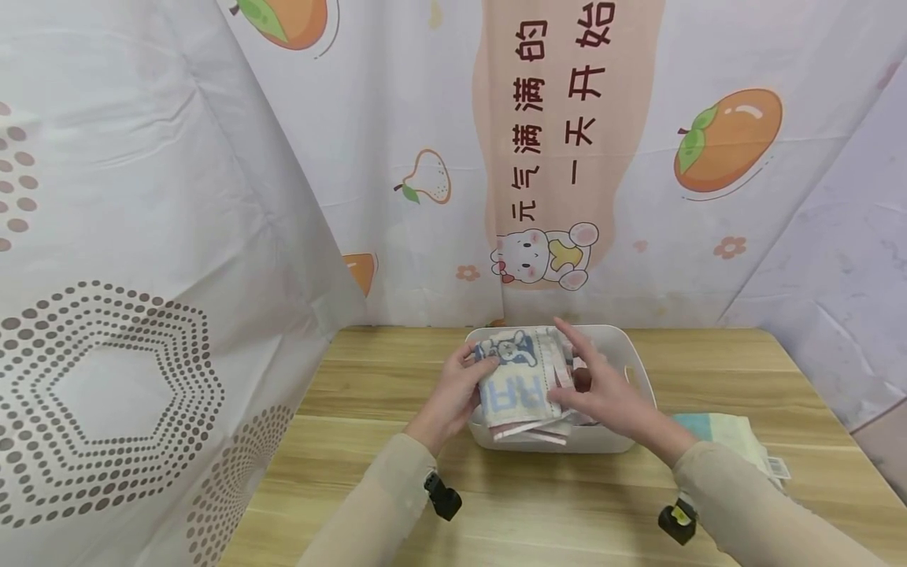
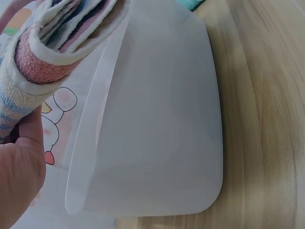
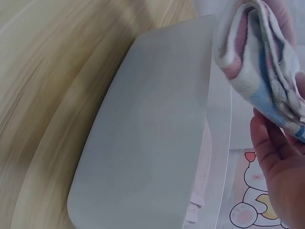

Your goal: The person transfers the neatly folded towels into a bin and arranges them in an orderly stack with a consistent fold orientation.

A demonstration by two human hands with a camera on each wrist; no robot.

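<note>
Folded towel: a small folded towel (image 1: pixel 516 380) with a bear print and blue letters is held up over the white bin (image 1: pixel 631 358), above its near left part. In the wrist views its folded edge shows pink, blue and cream layers.
Left hand: the left hand (image 1: pixel 453 390) holds the towel at its left edge; the grip is closed on the cloth, the thumb on the upper face and the fingers hidden under it.
Right hand: the right hand (image 1: pixel 602 390) lies on the right side of the towel; the fingers are long and nearly straight over the top face, and the thumb is below, so the cloth is pinched between them.
White bin: it stands near the far edge of the desk (image 1: pixel 354 465), about in the middle. More folded cloths (image 1: pixel 527 431) are inside, under the held towel.
Other towels: a folded stack of towels (image 1: pixel 733 437) in pale green and cream, with a tag, lies on the desk at the right of the bin, near the right forearm.
Background: a printed curtain (image 1: pixel 567 157) with fruits and a bear hangs behind the desk.
</note>
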